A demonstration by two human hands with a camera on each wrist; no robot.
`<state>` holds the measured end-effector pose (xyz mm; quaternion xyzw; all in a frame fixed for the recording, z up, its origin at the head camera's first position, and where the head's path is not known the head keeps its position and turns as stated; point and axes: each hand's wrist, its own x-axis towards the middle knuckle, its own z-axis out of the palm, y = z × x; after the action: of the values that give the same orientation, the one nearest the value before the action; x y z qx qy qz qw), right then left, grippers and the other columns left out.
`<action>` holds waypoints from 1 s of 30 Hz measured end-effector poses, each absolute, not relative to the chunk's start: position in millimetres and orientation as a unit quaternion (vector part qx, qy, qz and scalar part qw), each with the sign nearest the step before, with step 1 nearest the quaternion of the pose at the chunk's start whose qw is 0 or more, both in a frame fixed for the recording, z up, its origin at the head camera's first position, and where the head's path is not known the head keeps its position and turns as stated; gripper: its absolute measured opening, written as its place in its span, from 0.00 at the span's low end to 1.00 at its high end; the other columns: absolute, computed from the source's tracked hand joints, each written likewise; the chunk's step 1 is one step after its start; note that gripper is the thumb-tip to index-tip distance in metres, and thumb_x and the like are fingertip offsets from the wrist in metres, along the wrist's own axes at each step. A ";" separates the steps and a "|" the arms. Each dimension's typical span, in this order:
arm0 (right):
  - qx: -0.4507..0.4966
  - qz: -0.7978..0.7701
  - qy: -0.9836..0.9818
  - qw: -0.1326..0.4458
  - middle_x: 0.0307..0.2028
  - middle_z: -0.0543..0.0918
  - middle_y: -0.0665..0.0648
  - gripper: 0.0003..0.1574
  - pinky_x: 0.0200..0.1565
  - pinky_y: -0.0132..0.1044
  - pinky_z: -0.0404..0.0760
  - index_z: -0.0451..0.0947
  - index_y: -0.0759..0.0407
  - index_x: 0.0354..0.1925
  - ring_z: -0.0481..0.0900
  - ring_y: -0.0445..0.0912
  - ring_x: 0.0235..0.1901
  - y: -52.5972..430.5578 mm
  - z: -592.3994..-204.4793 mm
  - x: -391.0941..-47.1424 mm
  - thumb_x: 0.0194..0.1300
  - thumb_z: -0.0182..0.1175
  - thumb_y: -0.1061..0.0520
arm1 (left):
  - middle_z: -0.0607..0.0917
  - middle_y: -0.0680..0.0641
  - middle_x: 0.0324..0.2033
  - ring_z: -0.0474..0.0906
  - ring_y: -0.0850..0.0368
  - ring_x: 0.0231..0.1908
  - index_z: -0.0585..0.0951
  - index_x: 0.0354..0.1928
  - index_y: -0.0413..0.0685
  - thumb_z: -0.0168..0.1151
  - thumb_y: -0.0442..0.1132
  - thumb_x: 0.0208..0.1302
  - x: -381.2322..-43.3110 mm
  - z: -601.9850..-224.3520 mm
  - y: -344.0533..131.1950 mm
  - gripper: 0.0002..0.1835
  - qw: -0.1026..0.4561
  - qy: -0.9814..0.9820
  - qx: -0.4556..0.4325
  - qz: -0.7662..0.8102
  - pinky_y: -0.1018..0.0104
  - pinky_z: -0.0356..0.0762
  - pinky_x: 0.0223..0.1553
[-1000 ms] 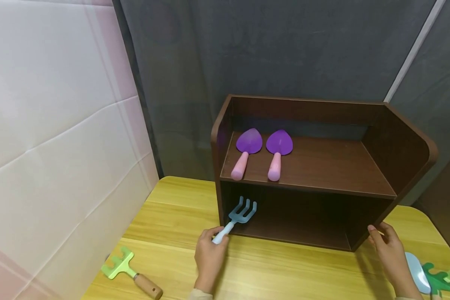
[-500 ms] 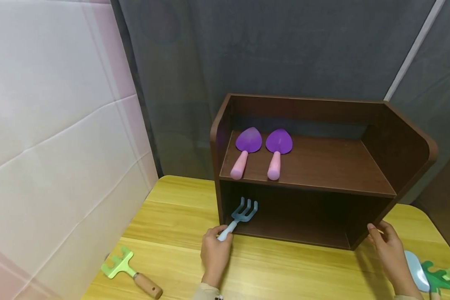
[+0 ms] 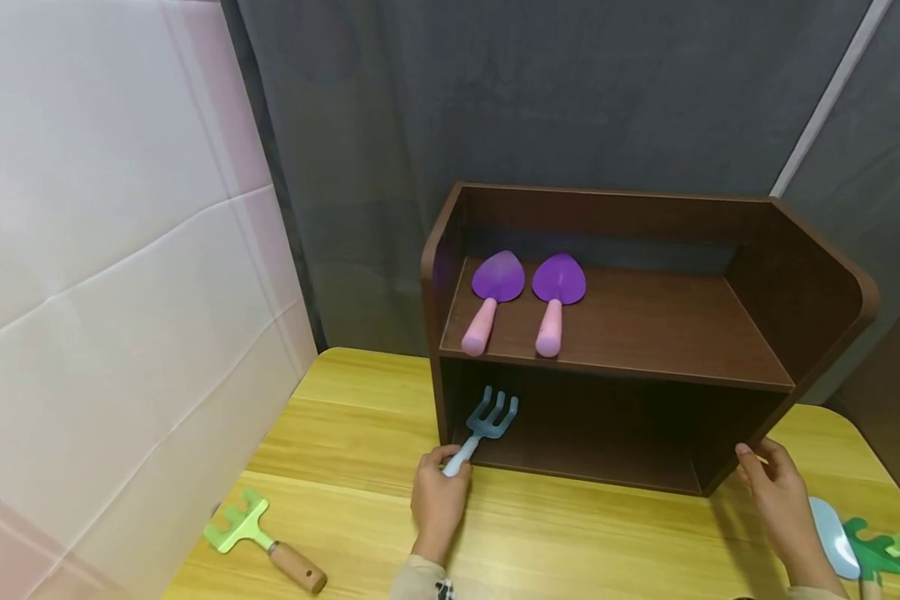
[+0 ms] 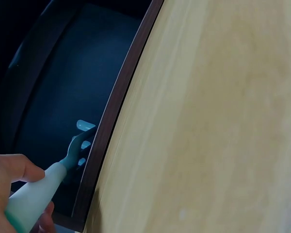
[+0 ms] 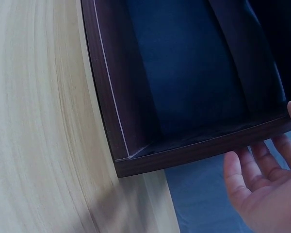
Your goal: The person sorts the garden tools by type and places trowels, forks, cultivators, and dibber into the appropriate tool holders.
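Note:
My left hand point(image 3: 441, 504) grips the white handle of a small toy garden fork point(image 3: 492, 417) with blue-grey prongs. Its prongs reach into the lower compartment at the left end of a dark brown two-tier shelf point(image 3: 675, 333). In the left wrist view the thumb lies along the fork's handle point(image 4: 36, 196), prongs above the compartment floor. My right hand point(image 3: 783, 508) holds the front edge of the shelf's right side panel. In the right wrist view its fingers point(image 5: 235, 172) are on the panel's outer side, the thumb at its edge.
Two purple trowels point(image 3: 498, 277) with pink handles lie on the upper tier, at the left. A lime-green rake point(image 3: 243, 525) with a wooden handle lies on the yellow table point(image 3: 352, 433). At far right are a light-blue tool point(image 3: 832, 537) and green tools point(image 3: 873, 550).
My left hand has moved a little right and forward, carrying the fork slightly further into the lower compartment. The right hand stays on the side panel.

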<state>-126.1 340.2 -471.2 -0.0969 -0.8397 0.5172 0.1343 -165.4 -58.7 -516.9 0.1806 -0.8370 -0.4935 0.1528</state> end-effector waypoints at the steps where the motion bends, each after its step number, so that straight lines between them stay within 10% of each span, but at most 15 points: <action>1: -0.097 0.520 -0.838 0.134 0.44 0.63 0.26 0.18 0.39 0.14 0.73 0.61 0.45 0.60 0.66 0.14 0.40 340.3 -471.1 -126.2 0.75 0.45 0.47 | 0.81 0.51 0.31 0.74 0.57 0.28 0.85 0.37 0.53 0.70 0.38 0.49 -165.9 -517.5 -58.7 0.10 0.153 -0.837 0.180 -0.493 0.64 0.65 0.26; 16: -0.097 0.531 -0.830 0.140 0.43 0.64 0.27 0.11 0.38 0.13 0.72 0.60 0.35 0.53 0.66 0.14 0.40 339.9 -470.2 -126.3 0.75 0.45 0.49 | 0.82 0.50 0.31 0.73 0.59 0.28 0.83 0.38 0.47 0.70 0.34 0.48 -162.2 -521.3 -63.0 0.12 0.130 -0.842 0.156 -0.500 0.64 0.66 0.26; 30: -0.095 0.526 -0.836 0.126 0.44 0.64 0.27 0.19 0.39 0.13 0.72 0.60 0.46 0.60 0.66 0.13 0.41 342.8 -474.9 -126.6 0.75 0.45 0.46 | 0.82 0.50 0.31 0.73 0.59 0.28 0.82 0.41 0.44 0.70 0.33 0.44 -159.1 -521.9 -66.5 0.18 0.101 -0.864 0.123 -0.478 0.64 0.67 0.28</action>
<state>-126.6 342.8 -474.9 -0.0948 -0.8358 0.5258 0.1264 -159.1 -66.5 -521.9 0.1230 -0.8640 -0.4776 0.1014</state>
